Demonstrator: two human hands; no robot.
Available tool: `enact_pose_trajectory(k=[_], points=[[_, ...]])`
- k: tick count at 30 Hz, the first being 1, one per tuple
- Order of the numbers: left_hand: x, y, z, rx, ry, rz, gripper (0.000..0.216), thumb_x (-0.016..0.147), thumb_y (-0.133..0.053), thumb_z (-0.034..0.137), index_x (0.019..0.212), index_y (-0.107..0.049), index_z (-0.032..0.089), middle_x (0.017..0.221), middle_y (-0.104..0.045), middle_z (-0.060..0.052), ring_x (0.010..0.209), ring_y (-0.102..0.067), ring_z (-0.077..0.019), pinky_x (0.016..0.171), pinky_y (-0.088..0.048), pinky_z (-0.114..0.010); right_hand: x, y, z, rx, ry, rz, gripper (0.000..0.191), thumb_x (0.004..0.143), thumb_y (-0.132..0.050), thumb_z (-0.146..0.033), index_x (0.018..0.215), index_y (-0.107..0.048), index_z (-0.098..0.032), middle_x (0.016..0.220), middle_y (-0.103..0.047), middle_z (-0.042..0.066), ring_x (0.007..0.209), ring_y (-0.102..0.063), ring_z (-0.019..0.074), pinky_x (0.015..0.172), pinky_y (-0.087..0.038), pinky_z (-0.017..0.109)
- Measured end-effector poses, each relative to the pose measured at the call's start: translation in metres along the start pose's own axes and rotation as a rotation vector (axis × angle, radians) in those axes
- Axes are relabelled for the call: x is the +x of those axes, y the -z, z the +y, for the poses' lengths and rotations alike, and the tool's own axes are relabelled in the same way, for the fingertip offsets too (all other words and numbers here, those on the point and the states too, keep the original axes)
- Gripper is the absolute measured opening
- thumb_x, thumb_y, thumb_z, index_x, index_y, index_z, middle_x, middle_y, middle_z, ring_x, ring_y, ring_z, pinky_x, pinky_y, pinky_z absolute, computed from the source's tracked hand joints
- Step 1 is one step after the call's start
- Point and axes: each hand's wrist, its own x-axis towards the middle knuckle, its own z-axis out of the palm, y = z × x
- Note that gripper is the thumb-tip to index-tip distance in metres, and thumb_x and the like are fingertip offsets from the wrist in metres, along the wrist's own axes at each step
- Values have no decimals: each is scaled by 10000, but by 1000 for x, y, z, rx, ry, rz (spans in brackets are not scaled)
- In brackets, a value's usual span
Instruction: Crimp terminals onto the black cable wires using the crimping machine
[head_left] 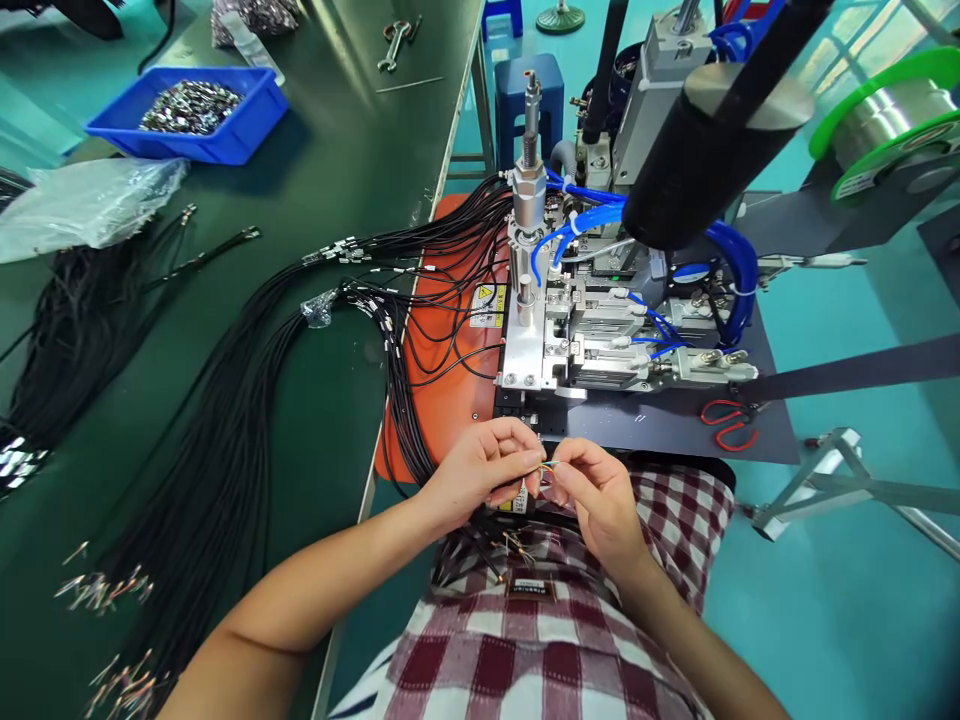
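Observation:
Close in front of my body, my left hand (484, 468) is closed in a pinch at the end of a cable. Thin coloured wires (550, 465) show in the small gap between my hands. From the other side, my right hand (606, 500) pinches the tips of these wires between thumb and fingers. Most of the cable is hidden behind my left hand. Over my lap lie more black cables with bare coloured wire ends (517, 545). Just beyond my hands stands a metal machine (525, 340) with pneumatic cylinders and blue hoses.
Bundles of black cables (247, 400) lie across the green table (330, 560) and an orange board (442, 350). A blue tray (240, 135) holds small metal parts. Red-handled scissors (731, 425) rest on the machine's dark base. A wire spool (889, 125) hangs at right.

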Motion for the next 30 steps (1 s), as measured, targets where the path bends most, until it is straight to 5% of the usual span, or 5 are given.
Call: enact_pose_trajectory(k=[8,23,26,30], points=[[-1,-1,1,53,39,-11,258,799,-674,366,823,-562,135,609,-640,-10,363,-355,-19,352,-212,-144,2,4,-1,-19,-67,-29,128,756,-683,-270,700,-601,-190,595,-515,-33,520,-422,101,510,-349,241],[-5,-5,6,249,162,-74,294,782,-667,418,810,-599,133,528,-591,13,371,-328,-23,382,-203,-161,27,25,-35,-429,31,-452,147,843,-617,-285,743,-603,-179,679,-520,-13,614,-432,117,581,-352,256],[-6,-10,5,278,90,13,284,767,-682,400,758,-605,127,575,-595,11,397,-359,-22,394,-214,-162,25,23,-35,-451,15,-417,148,855,-603,-287,752,-602,-180,665,-510,-12,600,-433,117,561,-360,255],[-5,-12,5,225,50,123,287,769,-676,401,760,-588,128,563,-557,34,381,-305,-11,380,-191,-159,16,22,-27,-416,61,-192,123,873,-578,-289,799,-601,-193,669,-515,-15,540,-432,103,512,-370,246]])
